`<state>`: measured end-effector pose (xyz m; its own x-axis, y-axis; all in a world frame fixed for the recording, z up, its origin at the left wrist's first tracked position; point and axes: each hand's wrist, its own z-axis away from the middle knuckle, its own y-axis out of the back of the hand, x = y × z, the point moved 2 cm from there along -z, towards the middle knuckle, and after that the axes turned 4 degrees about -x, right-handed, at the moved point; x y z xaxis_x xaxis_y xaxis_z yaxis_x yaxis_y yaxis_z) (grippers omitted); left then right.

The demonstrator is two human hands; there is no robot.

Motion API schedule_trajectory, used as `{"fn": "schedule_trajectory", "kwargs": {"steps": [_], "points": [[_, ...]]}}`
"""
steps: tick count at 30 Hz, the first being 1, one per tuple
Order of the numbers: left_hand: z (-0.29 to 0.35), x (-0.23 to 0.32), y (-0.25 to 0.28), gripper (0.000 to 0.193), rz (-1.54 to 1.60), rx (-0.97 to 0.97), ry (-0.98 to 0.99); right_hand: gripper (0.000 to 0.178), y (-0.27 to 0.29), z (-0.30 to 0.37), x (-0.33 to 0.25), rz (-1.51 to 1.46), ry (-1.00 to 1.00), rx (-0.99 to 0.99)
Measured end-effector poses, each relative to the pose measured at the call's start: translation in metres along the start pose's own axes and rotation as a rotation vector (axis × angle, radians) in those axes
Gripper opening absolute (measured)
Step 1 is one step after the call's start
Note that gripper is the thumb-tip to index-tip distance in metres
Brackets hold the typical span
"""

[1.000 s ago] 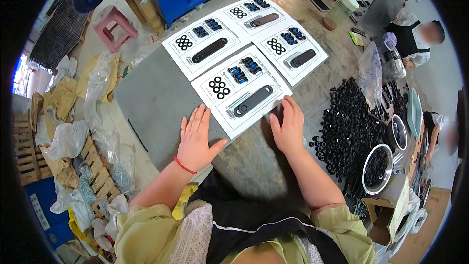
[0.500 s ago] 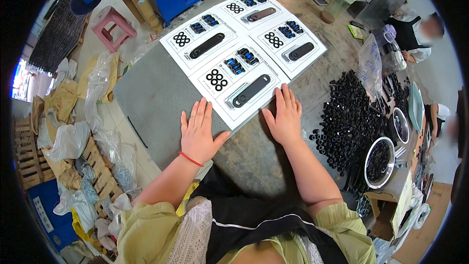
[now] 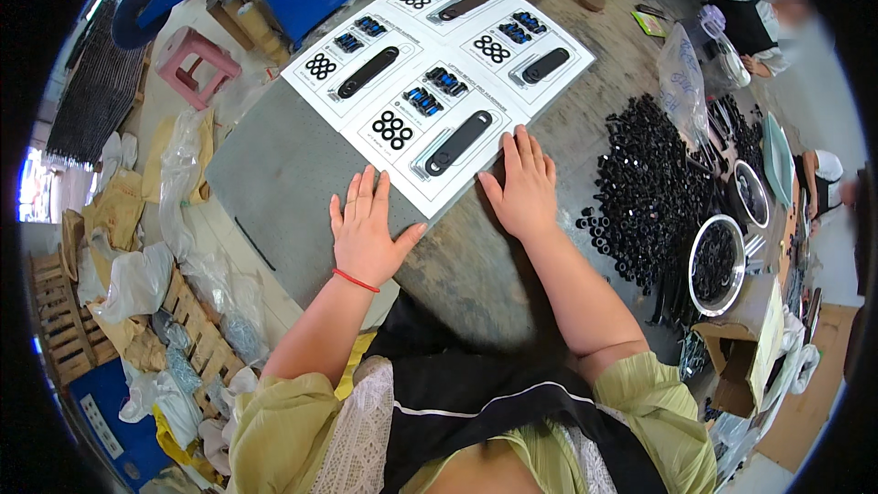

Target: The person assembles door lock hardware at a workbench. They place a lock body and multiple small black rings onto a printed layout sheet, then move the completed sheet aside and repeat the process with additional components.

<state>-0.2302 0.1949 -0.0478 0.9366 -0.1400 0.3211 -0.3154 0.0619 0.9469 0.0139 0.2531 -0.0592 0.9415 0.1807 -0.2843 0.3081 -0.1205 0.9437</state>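
On the table (image 3: 476, 265), white sheets (image 3: 437, 73) picturing black parts appear higher in view than before, left hand (image 3: 364, 233) and right hand (image 3: 526, 190) fingers loosely spread.

1 fisheye view, head-high, looking down

From where I stand, the nearest card (image 3: 434, 133) now sits closer to the card on its right (image 3: 523, 55); the gap showing a second ago has thinned. The right hand (image 3: 523, 194), bunched earlier at the nearest card's right corner, has fanned out there, its thumb (image 3: 492, 189) nearer the edge. Well beyond the nearest card, the parts-covered sheets and a co-worker's hand over them have slipped from view.
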Motion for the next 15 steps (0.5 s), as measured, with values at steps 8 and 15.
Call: {"fn": "schedule_trajectory", "kwargs": {"steps": [8, 15], "points": [[-0.013, 0.004, -0.011, 0.089, -0.078, 0.065, -0.056, 0.065, 0.014, 0.002, 0.010, -0.116, -0.058, 0.062], [0.002, 0.011, 0.022, 0.068, 0.301, 0.298, -0.310, 0.059, 0.108, 0.114, 0.029, -0.362, 0.066, 0.342]]}}
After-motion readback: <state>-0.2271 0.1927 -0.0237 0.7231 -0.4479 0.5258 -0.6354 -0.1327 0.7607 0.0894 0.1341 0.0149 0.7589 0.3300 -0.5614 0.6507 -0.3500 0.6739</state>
